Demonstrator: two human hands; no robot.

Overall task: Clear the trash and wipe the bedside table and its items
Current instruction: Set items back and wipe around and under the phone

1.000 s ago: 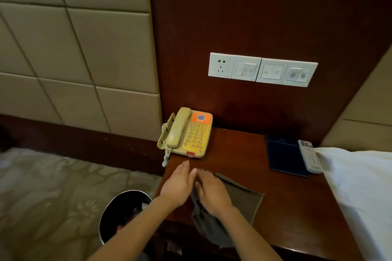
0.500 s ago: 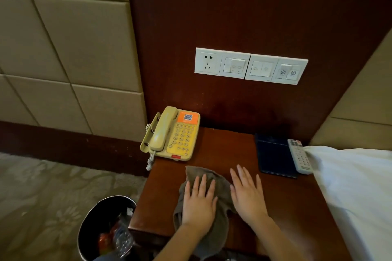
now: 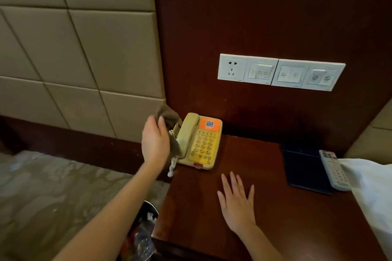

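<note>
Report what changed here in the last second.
The left hand gripped the cloth, lifted it off the table and carried it to the left side of the phone. The right hand came off the cloth and lies flat on the table. Phone, folder and remote stayed put.

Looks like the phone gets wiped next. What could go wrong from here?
1. The left hand grips the cloth right at the left side of the telephone, next to its handset. A firm swipe could knock the handset off its cradle.
2. The telephone sits by the left edge of the bedside table, with the trash bin below. If the cloth snags the coiled cord, it might drag the telephone towards that edge.
</note>
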